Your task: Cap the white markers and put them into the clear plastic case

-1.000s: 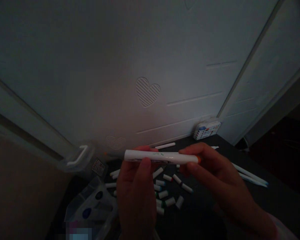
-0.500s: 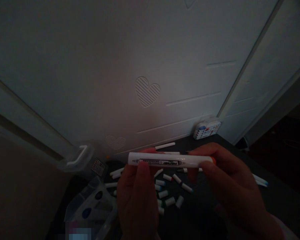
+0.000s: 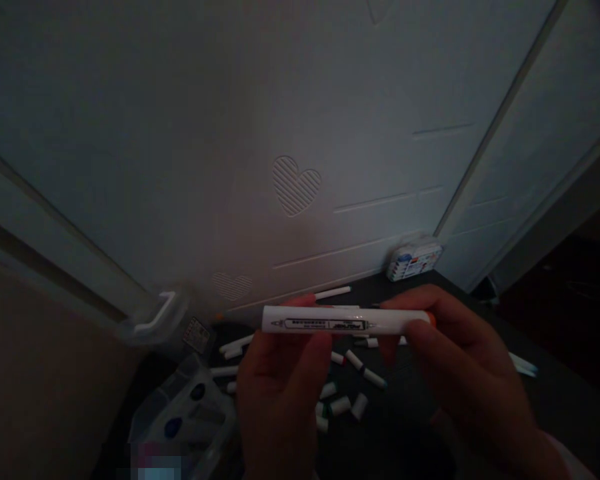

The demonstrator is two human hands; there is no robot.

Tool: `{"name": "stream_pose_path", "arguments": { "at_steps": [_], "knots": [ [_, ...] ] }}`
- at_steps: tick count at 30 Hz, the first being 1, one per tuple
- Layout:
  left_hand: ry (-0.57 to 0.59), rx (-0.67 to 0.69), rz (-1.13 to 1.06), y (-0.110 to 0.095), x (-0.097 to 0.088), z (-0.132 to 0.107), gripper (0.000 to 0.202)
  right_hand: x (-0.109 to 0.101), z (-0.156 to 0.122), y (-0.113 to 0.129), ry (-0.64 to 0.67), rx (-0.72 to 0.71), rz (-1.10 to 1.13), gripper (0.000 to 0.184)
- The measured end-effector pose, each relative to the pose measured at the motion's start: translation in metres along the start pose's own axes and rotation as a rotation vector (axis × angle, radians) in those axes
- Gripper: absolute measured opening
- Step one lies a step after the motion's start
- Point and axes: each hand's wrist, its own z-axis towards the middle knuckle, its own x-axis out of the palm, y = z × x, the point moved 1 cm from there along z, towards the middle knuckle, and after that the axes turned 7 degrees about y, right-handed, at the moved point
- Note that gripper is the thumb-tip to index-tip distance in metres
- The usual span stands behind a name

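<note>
I hold a white marker (image 3: 330, 321) level in front of me, its printed label facing me and an orange end at the right. My left hand (image 3: 280, 393) pinches its left half from below, thumb on the front. My right hand (image 3: 455, 367) is closed round the orange right end. Below the marker, on the dark table (image 3: 555, 407), lie several loose white caps and markers (image 3: 350, 393) with coloured tips.
A clear plastic case (image 3: 180, 413) lies open at the lower left, with its lid (image 3: 155, 320) raised behind it. A small marker box (image 3: 413, 259) stands against the white panelled wall (image 3: 300, 133). More markers (image 3: 523, 365) lie at the right. The room is dim.
The marker has shifted a little to the right and turned about its length, so the printed label now faces me. My left thumb has slid right along the barrel.
</note>
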Motion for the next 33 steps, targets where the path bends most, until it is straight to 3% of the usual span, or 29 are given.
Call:
{"name": "stream_pose_path", "arguments": {
  "at_steps": [17, 33],
  "knots": [
    [-0.006, -0.04, 0.001, -0.0019, 0.0022, -0.001, 0.018, 0.001, 0.0016, -0.0011, -0.006, 0.017, 0.013, 0.01],
    [0.062, -0.102, -0.018, -0.0032, 0.0063, -0.0048, 0.014, 0.0033, 0.0013, -0.0004, 0.002, 0.014, 0.011, 0.012]
  ]
}}
